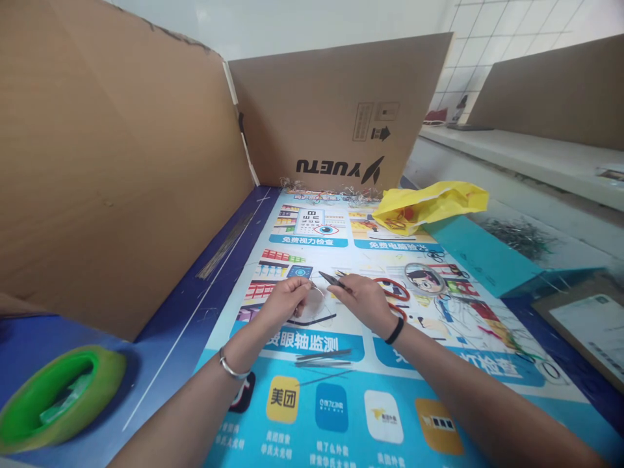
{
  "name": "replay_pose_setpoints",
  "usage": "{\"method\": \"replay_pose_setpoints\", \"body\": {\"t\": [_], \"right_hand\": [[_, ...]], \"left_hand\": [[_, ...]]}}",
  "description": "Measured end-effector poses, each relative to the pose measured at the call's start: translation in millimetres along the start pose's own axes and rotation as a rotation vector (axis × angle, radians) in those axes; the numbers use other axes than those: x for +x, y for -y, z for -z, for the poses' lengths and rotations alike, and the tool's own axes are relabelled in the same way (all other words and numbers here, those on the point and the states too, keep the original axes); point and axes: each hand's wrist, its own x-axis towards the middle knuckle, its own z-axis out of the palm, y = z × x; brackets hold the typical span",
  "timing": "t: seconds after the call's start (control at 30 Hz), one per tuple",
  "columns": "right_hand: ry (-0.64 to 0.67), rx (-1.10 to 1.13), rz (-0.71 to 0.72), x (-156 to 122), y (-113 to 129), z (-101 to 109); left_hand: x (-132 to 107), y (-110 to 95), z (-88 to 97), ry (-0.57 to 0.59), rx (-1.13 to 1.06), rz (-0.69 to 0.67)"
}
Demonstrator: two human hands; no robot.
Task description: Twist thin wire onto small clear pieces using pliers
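My left hand (287, 301), with a silver bangle on the wrist, pinches a thin wire loop (318, 296) above the printed poster (341, 403). My right hand (363, 299), with a black band on the wrist, is closed around small dark pliers (333, 280) whose tips point left toward the wire. Both hands meet over the middle of the poster. A few straight wire pieces (324, 357) lie on the poster just in front of my hands.
Cardboard walls (117, 169) stand at the left and back. A green tape roll (53, 396) sits at the near left. A yellow plastic bag (429, 205) and a teal box (487, 257) lie at the right, with wire scraps (521, 234) beyond. A bundle of wires (224, 247) rests by the left wall.
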Motion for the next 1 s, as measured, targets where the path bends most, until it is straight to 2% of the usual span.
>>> {"method": "replay_pose_setpoints", "body": {"t": [0.37, 1.0], "right_hand": [[0.025, -0.002, 0.002, -1.9, 1.9, -0.1], [0.049, 0.085, -0.034, -3.4, 6.7, 0.2]], "left_hand": [[1.3, -2.7, 1.8, -0.075, 0.033, 0.002], [1.3, -1.0, 2.7, -0.030, 0.036, -0.001]]}}
